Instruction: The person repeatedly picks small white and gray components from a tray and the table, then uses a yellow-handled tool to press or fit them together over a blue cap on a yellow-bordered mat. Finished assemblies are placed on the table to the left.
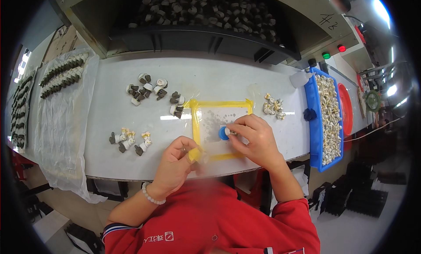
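Close to the table's front edge, my left hand [177, 162] is closed in a pinch, with a beaded bracelet at the wrist. A yellow patch [194, 155] shows at its fingertips; motion blur hides whether it is a wrap or a held thing. My right hand [258, 139] pinches a small white piece [227, 131] at a small round blue dish [222, 133]. The dish lies inside a yellow-taped rectangle [196, 122] on the white table. Joined white, dark and gold figures [127, 142] lie left of my left hand. Beyond them are loose white-and-dark pieces [142, 91].
A blue tray [314, 122] of small white-and-gold pieces stands at the right, with a similar small pile [274, 106] nearer. A machine [197, 41] heaped with white-and-dark parts spans the back. Plastic sheeting [61, 127] with rows of dark-and-white pieces covers the left.
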`<action>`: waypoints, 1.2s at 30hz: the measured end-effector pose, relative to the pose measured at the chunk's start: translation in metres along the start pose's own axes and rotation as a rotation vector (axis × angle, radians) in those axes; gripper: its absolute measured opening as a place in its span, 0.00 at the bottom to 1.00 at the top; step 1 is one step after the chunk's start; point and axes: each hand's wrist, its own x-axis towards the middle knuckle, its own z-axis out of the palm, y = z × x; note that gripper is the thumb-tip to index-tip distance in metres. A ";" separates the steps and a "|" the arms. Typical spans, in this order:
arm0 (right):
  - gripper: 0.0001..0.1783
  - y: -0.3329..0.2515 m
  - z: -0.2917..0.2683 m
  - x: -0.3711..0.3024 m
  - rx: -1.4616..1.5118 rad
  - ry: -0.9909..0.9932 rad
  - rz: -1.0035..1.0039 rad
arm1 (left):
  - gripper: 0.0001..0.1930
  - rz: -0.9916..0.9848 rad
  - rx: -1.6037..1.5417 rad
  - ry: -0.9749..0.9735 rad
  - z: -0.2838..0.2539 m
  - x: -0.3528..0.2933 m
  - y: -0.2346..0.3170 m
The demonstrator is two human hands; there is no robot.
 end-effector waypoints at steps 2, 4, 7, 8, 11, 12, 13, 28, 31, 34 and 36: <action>0.14 -0.004 -0.002 0.001 0.056 0.065 0.039 | 0.07 0.011 0.021 -0.005 0.003 0.001 0.000; 0.14 -0.007 -0.002 -0.001 0.136 0.095 0.098 | 0.09 0.012 0.046 -0.017 0.003 0.001 0.000; 0.13 -0.009 -0.002 -0.004 0.279 0.071 0.187 | 0.11 0.035 0.093 -0.035 0.001 0.002 -0.003; 0.13 -0.010 -0.002 -0.005 0.316 0.050 0.204 | 0.11 0.061 0.110 -0.035 0.001 0.002 -0.004; 0.14 -0.012 -0.004 -0.007 0.420 0.008 0.267 | 0.12 0.186 0.209 -0.059 -0.004 0.002 -0.011; 0.14 -0.013 -0.005 -0.008 0.454 -0.001 0.291 | 0.12 0.236 0.250 -0.073 -0.005 0.002 -0.013; 0.14 -0.013 -0.004 -0.009 0.463 -0.008 0.296 | 0.13 0.216 0.215 -0.059 -0.004 0.002 -0.012; 0.14 -0.017 -0.002 -0.021 0.665 -0.034 0.302 | 0.13 -0.022 0.078 -0.068 -0.002 0.000 -0.006; 0.14 -0.027 -0.006 -0.016 0.624 -0.100 0.266 | 0.13 -0.019 0.086 -0.071 -0.003 0.001 -0.011; 0.14 -0.031 -0.006 -0.014 0.624 -0.113 0.230 | 0.13 -0.055 0.072 -0.069 -0.004 0.000 -0.012; 0.15 -0.033 -0.006 -0.013 0.610 -0.125 0.200 | 0.12 -0.050 0.071 -0.076 -0.004 0.000 -0.012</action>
